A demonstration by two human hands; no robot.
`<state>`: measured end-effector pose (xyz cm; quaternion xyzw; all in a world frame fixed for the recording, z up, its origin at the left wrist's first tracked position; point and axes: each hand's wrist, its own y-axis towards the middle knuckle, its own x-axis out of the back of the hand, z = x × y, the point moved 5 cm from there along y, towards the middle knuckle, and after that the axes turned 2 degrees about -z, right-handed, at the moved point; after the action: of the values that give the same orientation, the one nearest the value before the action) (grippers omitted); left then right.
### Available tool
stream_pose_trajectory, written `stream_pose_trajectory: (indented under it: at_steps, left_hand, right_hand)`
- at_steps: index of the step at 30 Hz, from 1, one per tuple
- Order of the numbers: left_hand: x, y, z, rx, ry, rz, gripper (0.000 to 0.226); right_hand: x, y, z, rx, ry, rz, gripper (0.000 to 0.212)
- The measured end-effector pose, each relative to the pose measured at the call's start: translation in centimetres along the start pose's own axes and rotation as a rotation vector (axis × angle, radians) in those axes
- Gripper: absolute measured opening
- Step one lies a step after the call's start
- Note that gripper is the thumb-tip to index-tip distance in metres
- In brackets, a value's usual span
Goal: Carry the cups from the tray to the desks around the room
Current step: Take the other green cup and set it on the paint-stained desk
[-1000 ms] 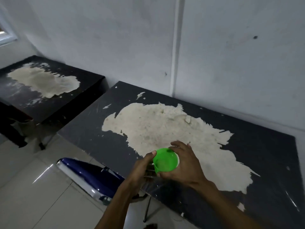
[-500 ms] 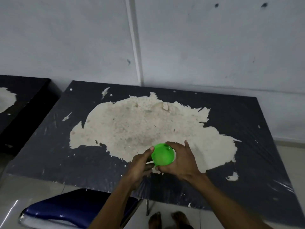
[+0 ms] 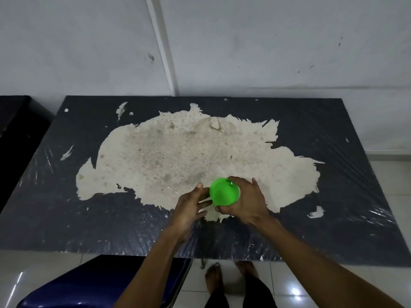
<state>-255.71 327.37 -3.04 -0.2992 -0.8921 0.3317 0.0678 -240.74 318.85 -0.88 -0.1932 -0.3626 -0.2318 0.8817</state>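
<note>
While your right hand (image 3: 246,203) wraps its fingers around the green cup (image 3: 224,192), the cup sits low over the pale worn patch near the desk's (image 3: 66,207) front edge; whether it touches the surface, you cannot tell; your left hand (image 3: 189,207) rests just beside it, fingers loosely spread, thumb near the rim, gripping nothing; a blue chair (image 3: 89,283) stands below the desk edge.

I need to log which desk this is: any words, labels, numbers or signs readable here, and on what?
None. No text shows on the green cup, the desk, the wall or the blue chair. The marks on the wall are stains, not writing.
</note>
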Motion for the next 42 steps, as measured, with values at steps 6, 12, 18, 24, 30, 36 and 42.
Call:
stream_pose_trajectory:
  at_steps: [6, 12, 18, 24, 30, 36, 42]
  left_hand:
    - [-0.4, 0.2, -0.4, -0.009, -0.005, -0.013, 0.039]
    - [-0.6, 0.0, -0.4, -0.019, -0.019, -0.016, 0.043]
    - [-0.7, -0.1, -0.2, -0.027, -0.012, -0.024, 0.041]
    - [-0.8, -0.9, -1.0, -0.053, -0.008, -0.080, 0.033]
    - [-1.3, -2.1, -5.5, -0.312, 0.095, -0.177, 0.021]
    - [-8.4, -3.6, -10.6, -0.617, 0.438, -0.125, 0.041]
    - [-22.0, -7.1, -11.9, -0.874, 0.854, -0.016, 0.060]
  right_hand:
    - [-0.2, 0.4, -0.6, -0.016, 0.010, 0.000, 0.092]
    - [-0.1, 0.4, -0.7, -0.018, 0.034, -0.001, 0.091]
    - [-0.1, 0.1, -0.8, -0.036, 0.064, 0.013, 0.094]
    - [0.6, -0.9, -0.5, -0.056, 0.064, 0.041, 0.114]
    - [4.2, -3.2, -1.7, -0.087, 0.073, -0.065, 0.107]
    - [11.8, -7.0, -5.1, -0.134, 0.009, -0.256, 0.096]
    - [21.3, -12.9, -12.0, -0.247, -0.077, -0.432, 0.079]
